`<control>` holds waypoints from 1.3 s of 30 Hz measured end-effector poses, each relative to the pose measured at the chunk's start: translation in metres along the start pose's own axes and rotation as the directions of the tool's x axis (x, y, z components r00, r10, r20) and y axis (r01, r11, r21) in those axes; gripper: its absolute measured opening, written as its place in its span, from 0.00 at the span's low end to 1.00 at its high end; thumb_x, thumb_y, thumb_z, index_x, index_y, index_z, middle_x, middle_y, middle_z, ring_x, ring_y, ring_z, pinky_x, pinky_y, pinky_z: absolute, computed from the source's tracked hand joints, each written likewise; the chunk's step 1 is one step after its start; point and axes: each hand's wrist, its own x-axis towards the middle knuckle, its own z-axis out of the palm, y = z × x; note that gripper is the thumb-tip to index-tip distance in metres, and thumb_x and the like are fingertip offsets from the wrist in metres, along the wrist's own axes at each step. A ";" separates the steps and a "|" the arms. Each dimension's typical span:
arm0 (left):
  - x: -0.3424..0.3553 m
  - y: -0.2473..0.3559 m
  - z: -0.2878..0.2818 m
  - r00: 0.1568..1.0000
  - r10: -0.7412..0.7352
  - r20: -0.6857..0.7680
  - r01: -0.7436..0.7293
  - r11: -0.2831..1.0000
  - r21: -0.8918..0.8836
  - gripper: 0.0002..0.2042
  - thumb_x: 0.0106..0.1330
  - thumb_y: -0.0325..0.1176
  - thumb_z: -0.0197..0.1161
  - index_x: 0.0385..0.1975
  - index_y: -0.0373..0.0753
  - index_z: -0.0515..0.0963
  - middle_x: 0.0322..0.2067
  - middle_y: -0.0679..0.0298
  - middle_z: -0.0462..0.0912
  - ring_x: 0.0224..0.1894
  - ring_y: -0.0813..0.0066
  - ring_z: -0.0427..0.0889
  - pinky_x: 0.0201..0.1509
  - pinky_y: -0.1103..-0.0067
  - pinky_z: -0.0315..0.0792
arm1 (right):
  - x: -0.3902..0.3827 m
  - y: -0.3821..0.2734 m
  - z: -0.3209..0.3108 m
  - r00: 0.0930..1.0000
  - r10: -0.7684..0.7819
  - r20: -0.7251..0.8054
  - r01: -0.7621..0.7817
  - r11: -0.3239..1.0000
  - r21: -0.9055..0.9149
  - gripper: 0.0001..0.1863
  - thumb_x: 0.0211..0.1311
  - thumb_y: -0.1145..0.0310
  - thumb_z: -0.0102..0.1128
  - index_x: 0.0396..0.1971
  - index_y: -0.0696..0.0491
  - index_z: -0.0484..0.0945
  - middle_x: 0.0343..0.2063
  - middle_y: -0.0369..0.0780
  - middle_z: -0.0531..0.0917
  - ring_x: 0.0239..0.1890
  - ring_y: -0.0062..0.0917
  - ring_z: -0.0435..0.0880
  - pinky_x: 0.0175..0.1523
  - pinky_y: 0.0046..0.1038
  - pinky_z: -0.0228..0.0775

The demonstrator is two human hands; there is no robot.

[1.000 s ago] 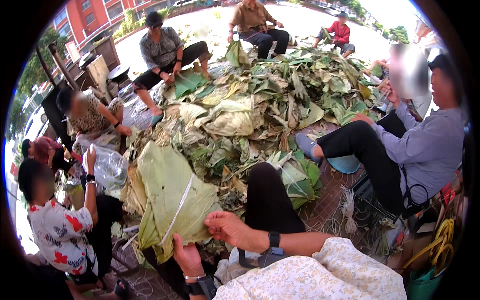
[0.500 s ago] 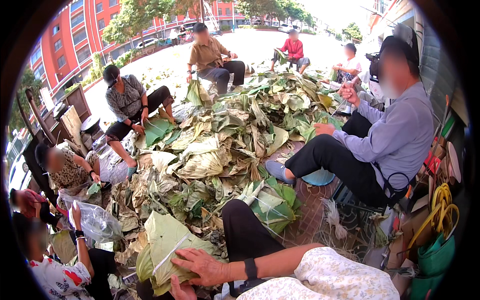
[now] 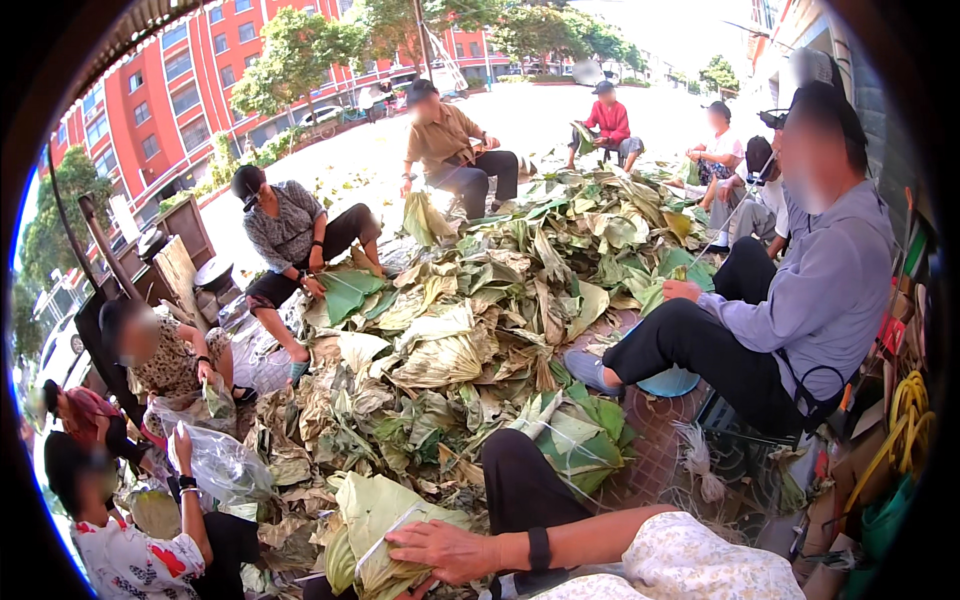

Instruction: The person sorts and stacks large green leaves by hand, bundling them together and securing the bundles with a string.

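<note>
A folded bundle of pale green lotus leaves [image 3: 395,497] lies at my lap near the lower edge, with a white string across it. My right hand [image 3: 445,550], a black band on its wrist, lies over the bundle's near side with its fingers stretched toward the string. At the picture's lower edge, my left hand [image 3: 418,590] shows only a small part against the bundle's near edge, and most of its fingers are hidden. Beyond my dark-trousered knee lies another tied bundle of greener leaves [image 3: 583,440].
A large heap of dry leaves [image 3: 450,350] spreads before me. Several people sit around it; one in a blue-grey top [image 3: 820,260] is close on my right. White strings [image 3: 700,465] lie on the brick paving. A clear plastic bag [image 3: 225,465] is at the left, yellow hose [image 3: 900,425] at far right.
The view has turned, so the scene sits farther right and my left hand is now mostly out of the picture. The person on my right no longer shows a raised hand at chest height.
</note>
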 end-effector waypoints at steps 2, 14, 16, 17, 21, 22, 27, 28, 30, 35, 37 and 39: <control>-0.001 0.005 0.002 0.998 -0.015 -0.058 0.018 0.999 0.051 0.40 0.54 0.68 0.40 0.58 0.39 0.59 0.56 0.59 0.65 0.55 0.60 0.64 0.55 0.67 0.62 | 0.002 0.003 -0.008 0.993 -0.081 -0.090 0.088 0.993 0.074 0.28 0.43 0.70 0.60 0.48 0.58 0.65 0.54 0.46 0.64 0.55 0.39 0.64 0.50 0.35 0.60; -0.012 0.021 -0.008 0.985 -0.106 -0.138 0.130 0.977 0.170 0.33 0.61 0.58 0.45 0.57 0.37 0.59 0.53 0.59 0.68 0.51 0.61 0.70 0.50 0.69 0.68 | -0.005 0.015 -0.003 0.967 -0.182 0.177 0.217 0.955 -0.203 0.17 0.52 0.71 0.46 0.45 0.55 0.66 0.55 0.44 0.65 0.52 0.30 0.68 0.46 0.31 0.60; -0.016 0.013 -0.014 0.993 0.020 -0.115 0.046 0.837 0.545 0.28 0.60 0.46 0.54 0.56 0.36 0.60 0.52 0.57 0.69 0.50 0.63 0.70 0.50 0.71 0.67 | -0.004 0.016 -0.004 0.969 -0.178 0.173 0.210 0.959 -0.188 0.17 0.53 0.71 0.45 0.45 0.55 0.66 0.55 0.44 0.65 0.52 0.30 0.68 0.45 0.31 0.60; -0.018 0.008 -0.009 0.993 0.078 -0.088 0.006 0.712 0.702 0.27 0.59 0.40 0.59 0.56 0.35 0.60 0.51 0.56 0.69 0.50 0.65 0.71 0.50 0.73 0.67 | -0.005 0.018 -0.004 0.971 -0.173 0.163 0.201 0.964 -0.175 0.17 0.53 0.70 0.45 0.45 0.55 0.66 0.55 0.44 0.65 0.52 0.30 0.68 0.45 0.31 0.60; -0.017 0.009 0.006 0.999 0.032 -0.023 0.004 0.496 0.868 0.26 0.55 0.25 0.61 0.55 0.33 0.61 0.49 0.55 0.70 0.48 0.69 0.70 0.50 0.76 0.66 | -0.008 0.024 0.005 0.974 -0.171 0.147 0.195 0.967 -0.166 0.17 0.54 0.70 0.45 0.46 0.54 0.65 0.56 0.43 0.64 0.51 0.31 0.68 0.46 0.32 0.60; -0.018 0.005 0.001 0.989 0.067 -0.135 0.074 0.566 0.821 0.26 0.54 0.28 0.61 0.54 0.32 0.62 0.49 0.51 0.70 0.51 0.64 0.70 0.53 0.74 0.64 | -0.008 0.023 0.007 0.971 -0.189 0.144 0.212 0.962 -0.170 0.18 0.54 0.70 0.45 0.46 0.54 0.65 0.56 0.43 0.64 0.51 0.31 0.68 0.45 0.32 0.60; -0.029 -0.002 0.067 0.959 0.283 -0.009 -0.056 0.221 0.974 0.28 0.53 0.31 0.63 0.54 0.32 0.63 0.50 0.46 0.69 0.55 0.55 0.67 0.58 0.72 0.59 | -0.012 0.022 0.010 0.955 -0.215 0.204 0.261 0.935 -0.240 0.20 0.51 0.70 0.47 0.48 0.53 0.64 0.56 0.41 0.63 0.52 0.30 0.66 0.45 0.32 0.60; -0.030 -0.002 0.069 0.969 0.245 0.015 -0.057 0.164 0.985 0.28 0.52 0.31 0.63 0.54 0.32 0.62 0.50 0.45 0.69 0.55 0.53 0.66 0.58 0.72 0.59 | -0.013 0.023 0.012 0.956 -0.208 0.208 0.256 0.936 -0.241 0.21 0.51 0.70 0.47 0.48 0.52 0.64 0.56 0.41 0.63 0.52 0.30 0.66 0.45 0.32 0.60; -0.030 -0.003 0.059 0.979 0.202 0.023 -0.053 0.145 0.988 0.28 0.53 0.30 0.62 0.54 0.32 0.62 0.50 0.46 0.69 0.54 0.55 0.67 0.58 0.72 0.59 | -0.013 0.025 0.015 0.955 -0.201 0.217 0.252 0.938 -0.240 0.22 0.50 0.70 0.48 0.48 0.52 0.63 0.56 0.41 0.63 0.53 0.30 0.65 0.44 0.32 0.60; -0.028 -0.001 0.037 0.992 0.121 0.047 -0.055 0.061 0.997 0.25 0.55 0.29 0.59 0.53 0.33 0.63 0.48 0.49 0.70 0.52 0.57 0.69 0.56 0.73 0.61 | -0.019 0.027 0.016 0.957 -0.195 0.216 0.241 0.947 -0.211 0.21 0.51 0.71 0.47 0.49 0.52 0.63 0.55 0.40 0.64 0.53 0.30 0.65 0.46 0.31 0.58; -0.027 0.001 0.020 0.991 0.097 0.092 -0.090 -0.026 0.996 0.23 0.55 0.29 0.57 0.52 0.33 0.64 0.47 0.49 0.71 0.51 0.58 0.69 0.55 0.73 0.62 | -0.021 0.028 0.017 0.961 -0.185 0.203 0.227 0.952 -0.207 0.22 0.51 0.71 0.47 0.50 0.51 0.63 0.56 0.40 0.63 0.54 0.31 0.64 0.47 0.31 0.57; -0.026 -0.004 0.023 0.991 0.130 -0.009 -0.016 0.190 0.982 0.22 0.56 0.29 0.56 0.51 0.33 0.64 0.46 0.49 0.71 0.50 0.58 0.70 0.54 0.73 0.62 | -0.022 0.027 0.017 0.965 -0.169 0.201 0.214 0.951 -0.224 0.22 0.52 0.72 0.46 0.51 0.51 0.63 0.57 0.41 0.63 0.54 0.31 0.64 0.48 0.31 0.56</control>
